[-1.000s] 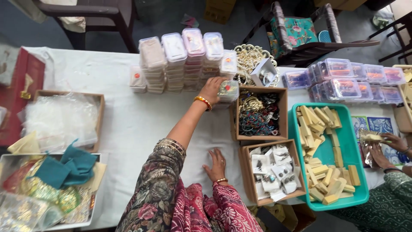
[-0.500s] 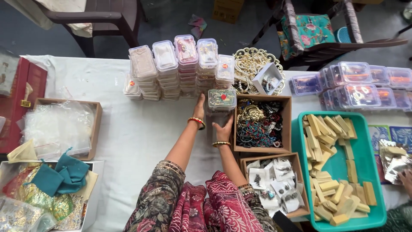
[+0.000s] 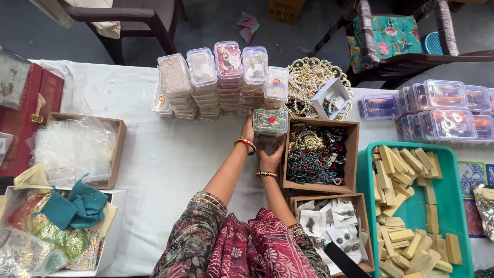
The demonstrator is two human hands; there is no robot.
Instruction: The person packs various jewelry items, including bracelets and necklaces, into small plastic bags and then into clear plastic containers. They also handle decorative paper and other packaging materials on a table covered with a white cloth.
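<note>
At the tabletop's far middle, left hand and right hand clasp the stack of clear boxes; advisable: level, even grip, clear of the bangle box.

The green tray runs off the bottom edge; box contents too small to tell.

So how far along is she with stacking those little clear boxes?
Five tall piles of clear boxes already stand in a row. Her left hand and right hand hold a short stack of boxes beside them. More boxes lie at far right.
</note>
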